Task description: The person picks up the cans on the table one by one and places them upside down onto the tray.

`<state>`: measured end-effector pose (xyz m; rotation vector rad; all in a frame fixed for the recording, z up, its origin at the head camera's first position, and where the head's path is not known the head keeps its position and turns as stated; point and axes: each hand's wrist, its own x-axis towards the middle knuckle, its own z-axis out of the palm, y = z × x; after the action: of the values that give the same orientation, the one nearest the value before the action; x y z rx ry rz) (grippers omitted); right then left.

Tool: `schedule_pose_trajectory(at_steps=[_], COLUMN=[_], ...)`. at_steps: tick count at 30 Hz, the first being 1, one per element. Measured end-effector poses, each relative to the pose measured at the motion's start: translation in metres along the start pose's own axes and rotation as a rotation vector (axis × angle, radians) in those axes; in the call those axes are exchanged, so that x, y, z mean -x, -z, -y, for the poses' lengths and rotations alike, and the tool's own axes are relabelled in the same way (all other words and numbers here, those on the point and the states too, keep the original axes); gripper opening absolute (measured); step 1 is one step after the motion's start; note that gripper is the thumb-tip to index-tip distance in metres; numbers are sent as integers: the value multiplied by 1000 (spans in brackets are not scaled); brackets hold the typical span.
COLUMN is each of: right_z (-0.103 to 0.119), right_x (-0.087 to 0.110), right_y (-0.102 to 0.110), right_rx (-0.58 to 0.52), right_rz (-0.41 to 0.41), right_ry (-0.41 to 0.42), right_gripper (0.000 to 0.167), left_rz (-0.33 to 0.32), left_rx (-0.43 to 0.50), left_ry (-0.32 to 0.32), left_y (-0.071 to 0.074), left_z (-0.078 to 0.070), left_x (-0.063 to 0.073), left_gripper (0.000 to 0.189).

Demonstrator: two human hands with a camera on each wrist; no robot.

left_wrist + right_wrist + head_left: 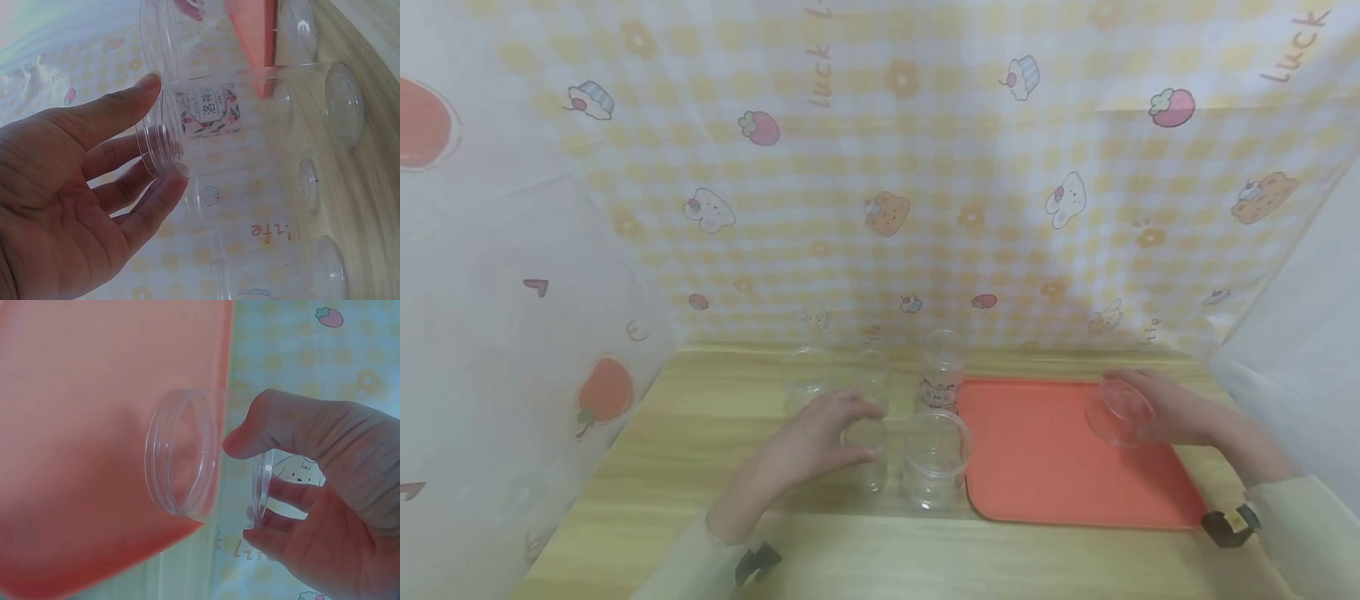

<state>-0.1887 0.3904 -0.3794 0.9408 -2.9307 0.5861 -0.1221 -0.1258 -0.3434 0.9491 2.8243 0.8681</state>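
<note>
My left hand [859, 427] [164, 126] holds a small clear jar [866, 457] [159, 147] by its rim, thumb on one side and fingers on the other; the jar stands on the wooden table [685, 467]. My right hand [1138, 412] [240, 487] grips another clear jar [1118, 413] [181, 456] by its base. That jar is tilted, its open mouth turned away from the palm, just above the far right of the orange tray [1045, 467] [75, 425].
A wide clear jar [936, 458] stands at the tray's left edge, with a labelled jar [942, 372] [209, 112] behind it. Two more clear jars [805, 379] [871, 375] stand at the back. Patterned cloth walls [887, 167] close in the table.
</note>
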Motion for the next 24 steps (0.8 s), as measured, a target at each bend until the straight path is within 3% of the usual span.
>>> schedule_pose_trajectory(at_steps=[11, 24], right_z=[-3, 7], right_x=[3, 2], right_y=[-9, 4], right_rx=[-39, -48], right_rz=[-4, 2], right_ry=[16, -17], right_gripper=[96, 103], left_rz=[10, 35], left_rx=[-28, -47], left_ry=[-3, 53], left_y=[0, 1], left_z=[-3, -7], left_x=[-3, -3], left_gripper=[51, 49])
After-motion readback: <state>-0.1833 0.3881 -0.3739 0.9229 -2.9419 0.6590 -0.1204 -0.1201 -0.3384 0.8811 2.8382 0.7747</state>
